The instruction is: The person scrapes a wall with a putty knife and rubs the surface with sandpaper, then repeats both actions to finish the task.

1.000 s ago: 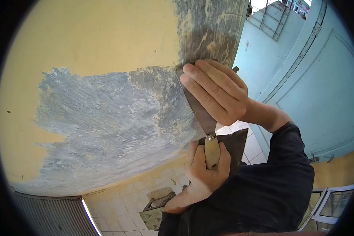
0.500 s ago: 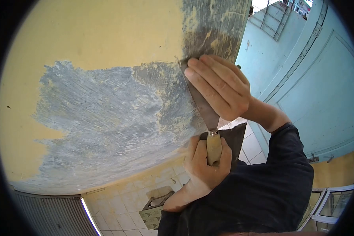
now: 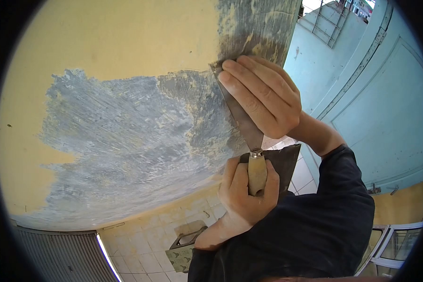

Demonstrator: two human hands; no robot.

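My left hand [image 3: 249, 192] is closed round the pale wooden handle of a scraper [image 3: 257, 176], whose blade points up and to the left. Flat on the blade lie the outstretched fingers of my right hand [image 3: 268, 96], near its top edge. The blade touches a wall [image 3: 117, 42] that is yellow with a large rough grey patch [image 3: 122, 122]. Behind my left hand a dark flat plate [image 3: 286, 164] sticks out; how it is held is hidden.
A light blue door [image 3: 390, 113] stands on the right, with a metal grille [image 3: 331, 23] above. Lower down are a tiled surface [image 3: 141, 254], a patterned block with a dark handle [image 3: 179, 258], a corrugated shutter [image 3: 61, 254] and a white-framed glass panel [image 3: 399, 244].
The scraper and both hands have shifted slightly upward along the wall. The dark plate has moved a little up and to the right.
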